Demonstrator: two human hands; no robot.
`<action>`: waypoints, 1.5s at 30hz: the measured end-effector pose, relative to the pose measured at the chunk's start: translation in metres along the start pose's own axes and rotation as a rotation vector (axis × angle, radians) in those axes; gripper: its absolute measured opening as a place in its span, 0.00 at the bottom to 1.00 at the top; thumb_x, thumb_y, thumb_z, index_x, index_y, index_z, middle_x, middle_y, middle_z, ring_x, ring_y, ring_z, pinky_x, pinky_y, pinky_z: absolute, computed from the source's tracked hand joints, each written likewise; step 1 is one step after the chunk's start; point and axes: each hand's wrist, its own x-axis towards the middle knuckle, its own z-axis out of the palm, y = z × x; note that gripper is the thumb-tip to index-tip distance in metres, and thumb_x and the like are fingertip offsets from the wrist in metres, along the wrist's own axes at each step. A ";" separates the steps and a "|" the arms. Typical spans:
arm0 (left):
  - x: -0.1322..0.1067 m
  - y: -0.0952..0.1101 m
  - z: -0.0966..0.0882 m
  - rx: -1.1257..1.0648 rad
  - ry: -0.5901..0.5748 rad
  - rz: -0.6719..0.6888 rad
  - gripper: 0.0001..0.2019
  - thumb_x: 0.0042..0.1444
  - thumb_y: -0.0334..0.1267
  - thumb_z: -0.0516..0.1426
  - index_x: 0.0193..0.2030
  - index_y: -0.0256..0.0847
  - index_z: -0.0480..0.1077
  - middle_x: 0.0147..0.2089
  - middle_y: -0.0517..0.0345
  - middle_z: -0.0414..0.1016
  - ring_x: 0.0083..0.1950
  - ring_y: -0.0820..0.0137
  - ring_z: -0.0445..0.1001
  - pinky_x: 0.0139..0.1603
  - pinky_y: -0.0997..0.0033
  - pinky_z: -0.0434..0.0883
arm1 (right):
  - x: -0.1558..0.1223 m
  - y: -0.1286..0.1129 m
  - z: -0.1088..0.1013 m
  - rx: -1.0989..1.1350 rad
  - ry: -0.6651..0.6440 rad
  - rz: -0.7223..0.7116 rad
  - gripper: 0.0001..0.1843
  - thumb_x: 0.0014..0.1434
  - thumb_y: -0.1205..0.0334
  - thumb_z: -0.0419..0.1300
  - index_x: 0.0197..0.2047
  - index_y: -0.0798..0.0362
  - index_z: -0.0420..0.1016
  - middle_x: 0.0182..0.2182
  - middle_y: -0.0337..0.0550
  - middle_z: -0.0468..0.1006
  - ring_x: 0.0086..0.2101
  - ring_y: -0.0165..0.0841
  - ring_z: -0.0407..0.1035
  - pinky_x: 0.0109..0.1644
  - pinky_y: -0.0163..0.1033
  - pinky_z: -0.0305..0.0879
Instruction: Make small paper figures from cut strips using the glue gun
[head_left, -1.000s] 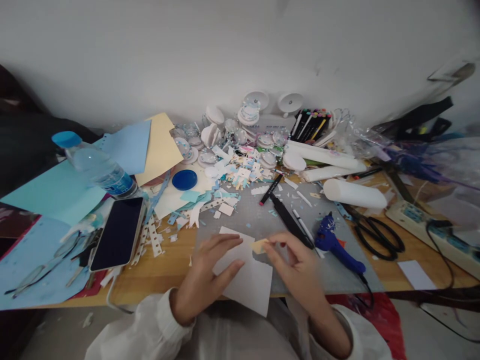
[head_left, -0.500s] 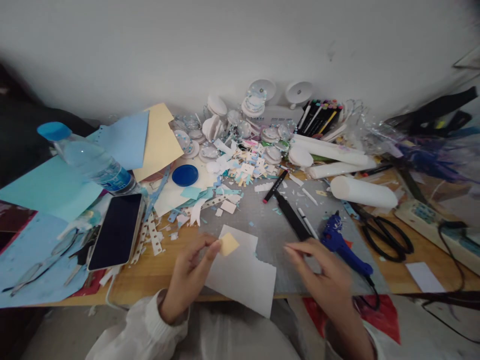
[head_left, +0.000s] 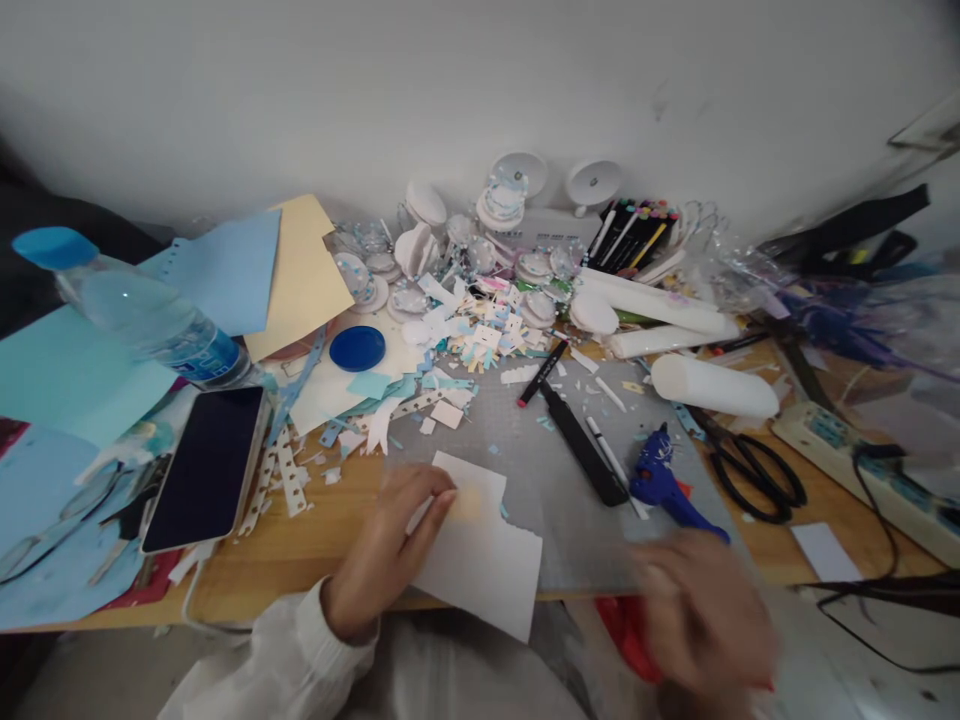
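Observation:
My left hand (head_left: pixel 394 550) is closed, thumb and forefinger pinched at the edge of a small pale-yellow paper square (head_left: pixel 468 503). The square is blurred and sits over a white sheet of paper (head_left: pixel 487 560) with a torn right edge, which overhangs the table's front. My right hand (head_left: pixel 705 610) is smeared by motion at the front right, so its fingers cannot be read. Nearest to it is a blue hot glue gun (head_left: pixel 667 485) lying on the grey cutting mat (head_left: pixel 555 540). The hand hides the gun's rear end and cable.
A black box cutter (head_left: pixel 581 445), a marker (head_left: pixel 541 372) and scissors (head_left: pixel 757 470) lie around the mat. Paper scraps (head_left: pixel 487 325) pile up behind. A phone (head_left: pixel 210 465) and water bottle (head_left: pixel 150 315) stand left; a power strip (head_left: pixel 862 480) lies right.
My right hand has moved right and toward the table's front edge, near the glue gun's rear. My left hand stays at the yellow square, which looks fainter. The view has shifted slightly.

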 end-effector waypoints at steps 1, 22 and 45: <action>-0.001 0.000 0.004 0.050 -0.029 0.032 0.08 0.66 0.35 0.48 0.44 0.41 0.69 0.45 0.53 0.76 0.48 0.66 0.74 0.51 0.63 0.69 | 0.005 -0.006 0.019 0.047 -0.088 -0.077 0.04 0.61 0.62 0.57 0.37 0.48 0.73 0.30 0.40 0.77 0.32 0.34 0.71 0.37 0.42 0.68; -0.017 0.014 0.023 0.493 -0.137 0.188 0.16 0.67 0.32 0.44 0.60 0.37 0.59 0.57 0.44 0.74 0.61 0.59 0.71 0.63 0.43 0.64 | 0.004 0.000 0.064 0.101 -0.385 -0.055 0.15 0.63 0.70 0.51 0.52 0.51 0.68 0.45 0.44 0.78 0.46 0.37 0.71 0.55 0.50 0.64; -0.030 0.022 0.049 0.467 0.055 -0.006 0.13 0.68 0.36 0.45 0.53 0.41 0.66 0.52 0.49 0.78 0.55 0.61 0.75 0.63 0.46 0.65 | -0.006 -0.021 0.071 0.333 -0.324 -0.191 0.12 0.64 0.71 0.52 0.49 0.54 0.70 0.46 0.47 0.76 0.46 0.37 0.67 0.48 0.43 0.65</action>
